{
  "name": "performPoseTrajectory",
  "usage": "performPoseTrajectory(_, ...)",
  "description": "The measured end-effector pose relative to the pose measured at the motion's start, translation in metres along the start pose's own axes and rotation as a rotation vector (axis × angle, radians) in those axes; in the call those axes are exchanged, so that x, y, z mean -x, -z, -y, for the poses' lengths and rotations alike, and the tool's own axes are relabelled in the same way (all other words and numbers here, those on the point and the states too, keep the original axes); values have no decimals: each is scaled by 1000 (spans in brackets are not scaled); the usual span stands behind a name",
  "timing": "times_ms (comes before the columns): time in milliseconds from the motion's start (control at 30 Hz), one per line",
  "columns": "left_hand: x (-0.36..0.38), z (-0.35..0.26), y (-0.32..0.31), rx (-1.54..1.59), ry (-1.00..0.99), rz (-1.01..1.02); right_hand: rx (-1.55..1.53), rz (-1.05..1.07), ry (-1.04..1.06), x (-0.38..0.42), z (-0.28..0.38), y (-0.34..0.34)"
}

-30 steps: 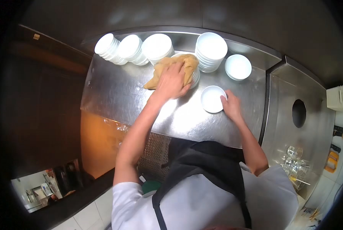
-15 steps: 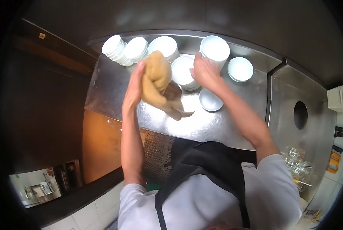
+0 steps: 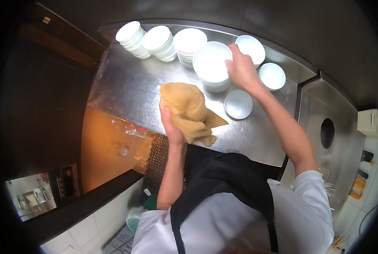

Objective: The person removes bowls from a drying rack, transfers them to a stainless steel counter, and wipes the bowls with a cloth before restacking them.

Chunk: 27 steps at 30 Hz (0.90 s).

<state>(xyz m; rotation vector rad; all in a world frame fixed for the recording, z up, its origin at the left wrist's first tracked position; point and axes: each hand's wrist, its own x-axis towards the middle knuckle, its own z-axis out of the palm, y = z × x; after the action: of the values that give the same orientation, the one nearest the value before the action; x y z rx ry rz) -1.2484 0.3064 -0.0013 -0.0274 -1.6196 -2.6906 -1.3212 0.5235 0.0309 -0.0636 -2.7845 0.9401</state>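
My left hand (image 3: 172,125) is wrapped round a tan cloth (image 3: 185,103), bunched up over the near part of the steel counter. Part of that hand is hidden behind the folds. My right hand (image 3: 243,70) pinches the right rim of a white bowl (image 3: 212,62), raised toward me, with the white of another bowl showing just under it. Just in front of my right forearm sits a small shallow bowl (image 3: 238,104).
Stacks of white bowls line the back: a left stack (image 3: 129,34), a second stack (image 3: 158,40), a wider stack (image 3: 190,41) and bowls (image 3: 252,47) behind my right hand. A smaller bowl (image 3: 272,76) stands farther right. The steel counter (image 3: 125,84) meets a section with a round hole (image 3: 327,133).
My right hand has taken hold of a bowl from the middle stack and raised it. My left hand has brought the cloth nearer to me and to the right. The view has shifted slightly.
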Motion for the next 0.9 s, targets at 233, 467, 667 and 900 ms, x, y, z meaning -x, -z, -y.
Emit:
performPoseTrajectory(233,4,10,-20,-495,-539,139,-641,587,-215,71,18,-2)
performPoseTrajectory(467,-14,16,2,599,435,318,-603,393,-37,126,17,-32)
performPoseTrajectory(667,11,10,-37,-162,528,42,-367,-112,-279,124,-30,-29)
performPoseTrajectory(900,-72,-8,-79,-1335,-698,206,-227,-72,-268,138,-91,-19)
